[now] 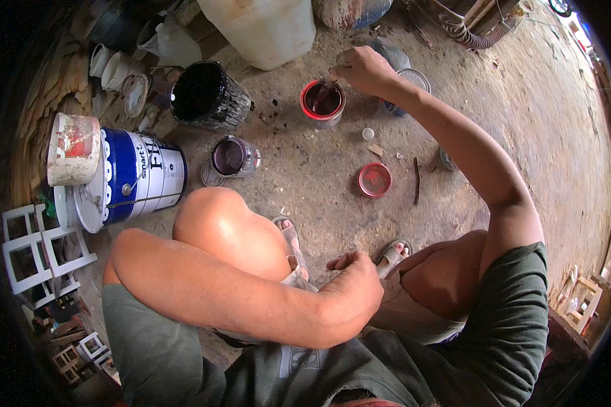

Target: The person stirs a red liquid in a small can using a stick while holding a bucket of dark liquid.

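Observation:
My right hand [365, 69] reaches far out over the floor with its fingers pinched together, beside the far rim of a red-rimmed paint can [324, 124]. Dark reddish paint fills part of that can. A thin thing seems to run from my fingertips down into the can, but its kind is too unclear to name. Close to my body, my left hand [354, 279] hangs between my knees with the fingers curled in. Whatever it may hold is hidden. Nearer to me than the can lies a round red lid [375, 180], and a small white cup [368, 133] stands between them.
On the left are a black-coated bucket [232, 102], a smaller purple-stained can [251, 161] and a blue-and-white pail [146, 178] on its side. A large whitish plastic container [261, 34] stands at the back. A dark stick [417, 182] lies right of the lid.

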Demonstrator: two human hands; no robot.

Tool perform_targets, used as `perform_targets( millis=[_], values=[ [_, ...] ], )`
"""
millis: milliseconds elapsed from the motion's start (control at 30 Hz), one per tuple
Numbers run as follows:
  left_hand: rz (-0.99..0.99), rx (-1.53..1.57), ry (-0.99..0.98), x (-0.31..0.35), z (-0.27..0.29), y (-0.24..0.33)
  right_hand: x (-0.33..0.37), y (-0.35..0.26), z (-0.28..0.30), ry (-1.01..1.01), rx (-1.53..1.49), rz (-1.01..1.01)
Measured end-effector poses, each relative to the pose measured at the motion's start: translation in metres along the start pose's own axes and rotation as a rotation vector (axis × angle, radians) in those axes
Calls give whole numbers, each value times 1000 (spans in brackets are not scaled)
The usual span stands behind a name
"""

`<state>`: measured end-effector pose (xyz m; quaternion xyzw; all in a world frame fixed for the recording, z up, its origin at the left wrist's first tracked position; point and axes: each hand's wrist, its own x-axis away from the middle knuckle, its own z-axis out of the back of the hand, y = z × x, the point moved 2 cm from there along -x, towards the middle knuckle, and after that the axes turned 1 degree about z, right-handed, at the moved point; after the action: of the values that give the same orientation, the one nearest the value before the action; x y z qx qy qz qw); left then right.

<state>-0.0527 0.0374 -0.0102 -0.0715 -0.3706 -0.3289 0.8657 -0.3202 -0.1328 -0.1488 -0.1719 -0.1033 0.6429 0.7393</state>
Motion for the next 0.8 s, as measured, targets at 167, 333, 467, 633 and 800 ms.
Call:
perform_targets(
  millis=[167, 333, 467, 633, 800],
  values=[
    [-4, -5, 6, 0, 1, 2, 1, 2, 2, 9, 22, 76],
    [21, -3, 5, -3, -4, 2, -4, 0, 7, -105, -211, -148],
    [53, 9, 51, -3, -7, 4, -3, -1, 0, -67, -25, 29],
    [65, 44, 58, -6, -9, 4, -7, 1, -4, -57, -4, 101],
    [58, 57, 65, -6, -6, 2, -4, 4, -2, -11, -85, -17]
  ],
)
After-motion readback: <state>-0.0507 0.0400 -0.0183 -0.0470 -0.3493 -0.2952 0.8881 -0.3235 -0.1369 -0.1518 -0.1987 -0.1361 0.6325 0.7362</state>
